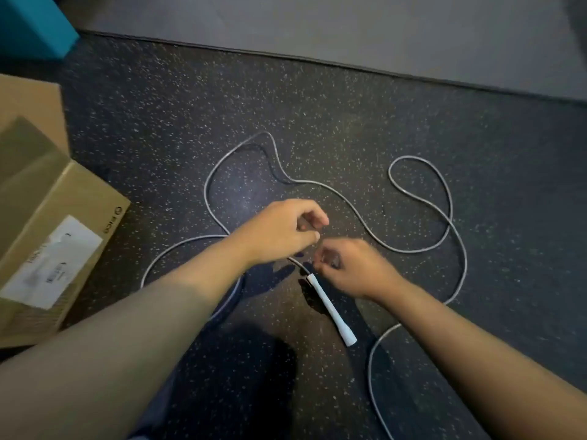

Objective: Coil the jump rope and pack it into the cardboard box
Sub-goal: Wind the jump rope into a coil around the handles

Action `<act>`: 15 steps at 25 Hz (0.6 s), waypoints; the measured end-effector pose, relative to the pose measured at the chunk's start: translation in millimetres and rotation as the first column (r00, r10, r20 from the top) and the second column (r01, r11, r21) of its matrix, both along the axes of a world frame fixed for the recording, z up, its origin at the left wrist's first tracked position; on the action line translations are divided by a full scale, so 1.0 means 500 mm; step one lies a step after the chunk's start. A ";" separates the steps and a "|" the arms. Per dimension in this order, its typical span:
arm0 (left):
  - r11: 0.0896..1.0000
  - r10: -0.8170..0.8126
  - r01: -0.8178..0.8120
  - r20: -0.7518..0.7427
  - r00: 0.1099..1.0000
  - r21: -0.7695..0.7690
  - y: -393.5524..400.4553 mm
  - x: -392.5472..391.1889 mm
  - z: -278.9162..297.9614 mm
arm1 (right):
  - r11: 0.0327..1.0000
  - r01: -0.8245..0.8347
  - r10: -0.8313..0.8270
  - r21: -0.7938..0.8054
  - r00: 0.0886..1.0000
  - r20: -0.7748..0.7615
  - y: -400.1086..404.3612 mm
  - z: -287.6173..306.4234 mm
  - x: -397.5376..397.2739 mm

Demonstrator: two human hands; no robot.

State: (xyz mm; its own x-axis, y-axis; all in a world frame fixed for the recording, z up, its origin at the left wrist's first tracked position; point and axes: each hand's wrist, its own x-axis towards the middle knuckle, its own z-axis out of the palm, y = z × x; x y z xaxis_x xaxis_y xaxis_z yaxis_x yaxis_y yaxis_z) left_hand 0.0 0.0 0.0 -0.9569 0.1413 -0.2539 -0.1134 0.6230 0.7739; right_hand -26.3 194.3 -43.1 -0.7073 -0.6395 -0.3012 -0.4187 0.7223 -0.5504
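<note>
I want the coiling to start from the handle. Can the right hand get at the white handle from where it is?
Probably yes. The right hand hovers just beside the top end of the white handle, which lies bare on the floor with nothing over it.

Dim indoor scene, lit from above and slightly ahead of me. A soft sheen sits on the speckled floor point(317, 122) near centre, just beyond my left hand point(279, 230). My hands and forearms cast dark, soft-edged shadows onto the floor beneath them; the deepest patch lies low in the frame between my arms. The white handle point(332, 309) is the brightest object, without glare. Detail is soft throughout, with smeared skin texture and an unreadable label point(50, 265). Wide-angle bending curves the floor seam point(349, 66), and corners darken.
</note>
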 end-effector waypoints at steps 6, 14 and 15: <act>0.978 -0.127 0.142 0.105 0.986 -0.153 0.055 0.001 -0.142 | 0.927 -0.094 0.095 0.363 0.995 0.015 0.005 -0.154 0.062; 0.933 -0.307 0.282 -0.084 0.948 -0.222 0.058 -0.075 0.030 | 0.991 -0.026 0.034 0.128 0.997 -0.062 0.053 0.193 -0.140; 0.930 -0.321 0.285 -0.136 0.937 -0.231 0.048 -0.093 0.060 | 0.996 0.006 0.000 0.087 0.997 -0.079 0.064 0.241 -0.169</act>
